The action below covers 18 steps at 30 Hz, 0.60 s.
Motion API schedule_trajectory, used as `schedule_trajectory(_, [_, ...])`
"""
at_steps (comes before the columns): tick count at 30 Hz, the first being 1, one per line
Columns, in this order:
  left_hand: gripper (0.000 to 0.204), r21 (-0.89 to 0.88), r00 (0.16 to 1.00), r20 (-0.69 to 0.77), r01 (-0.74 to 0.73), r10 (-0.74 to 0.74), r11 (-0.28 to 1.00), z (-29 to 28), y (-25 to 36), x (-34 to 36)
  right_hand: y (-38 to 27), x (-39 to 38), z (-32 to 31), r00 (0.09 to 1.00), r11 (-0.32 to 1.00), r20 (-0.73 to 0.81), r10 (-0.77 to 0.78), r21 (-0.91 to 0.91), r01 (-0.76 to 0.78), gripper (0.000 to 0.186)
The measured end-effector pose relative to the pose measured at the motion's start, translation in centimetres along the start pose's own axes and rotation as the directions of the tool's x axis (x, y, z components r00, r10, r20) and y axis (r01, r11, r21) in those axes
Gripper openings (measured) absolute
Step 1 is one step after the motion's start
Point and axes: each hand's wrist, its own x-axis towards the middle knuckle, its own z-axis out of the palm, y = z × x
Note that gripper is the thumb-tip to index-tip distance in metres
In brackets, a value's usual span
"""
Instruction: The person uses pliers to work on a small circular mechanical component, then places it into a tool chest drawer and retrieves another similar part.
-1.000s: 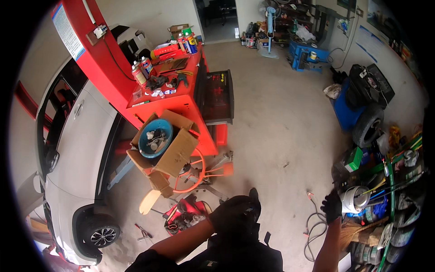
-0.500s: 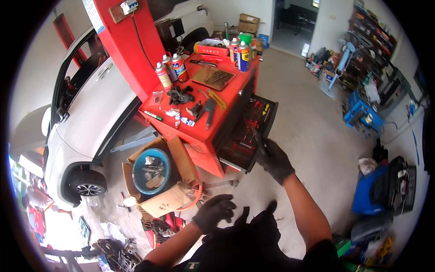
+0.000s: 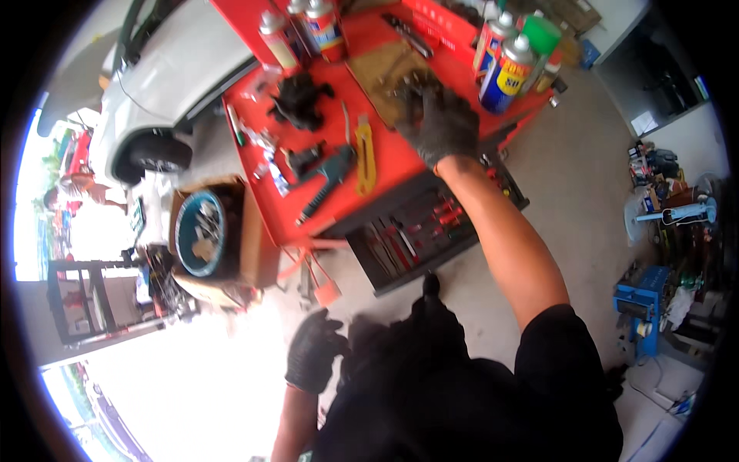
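Note:
My right hand (image 3: pixel 440 127), in a dark work glove, reaches over the flat brown tray (image 3: pixel 377 68) on top of the red tool cabinet (image 3: pixel 258 181). Its fingers are blurred among dark shapes on the tray, so I cannot make out whether they grip anything. My left hand (image 3: pixel 314 350), gloved too, hangs low near my body, with loosely bent fingers apart and nothing in them. Nearest the right hand on the cabinet top lie a yellow utility knife (image 3: pixel 365 158) and a grey-green tool with a dark handle (image 3: pixel 329 181). Below the right forearm, a drawer of hand tools (image 3: pixel 392 258) stands pulled out.
Spray cans (image 3: pixel 508 73) stand at the cabinet's back right, and more cans (image 3: pixel 323 31) at its back left. A crumpled black glove (image 3: pixel 300 100) lies between. Left of the cabinet, a cardboard box (image 3: pixel 258 239) holds a blue tub (image 3: pixel 185 239). A car (image 3: pixel 181 65) is parked behind.
My right hand has moved from beside the drawer up and forward onto the tray. The view has turned and come closer to the cabinet. My left hand stays low, further left in view.

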Motion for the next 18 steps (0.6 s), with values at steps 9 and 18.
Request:
schedule_trajectory(9, [0.047,0.775,0.921,0.203,-0.358,0.331,0.521,8.0,-2.7,0.5,17.1,-18.6,13.0,0.806,0.981,0.583,-0.105,0.194,-0.012,0.024])
schedule_trajectory(18, [0.041,0.734,0.905,-0.235,-0.074,0.355,0.675,12.5,-0.3,-4.8,9.0,-15.9,23.7,0.38,0.687,0.848,0.369,0.027,-0.726,0.028])
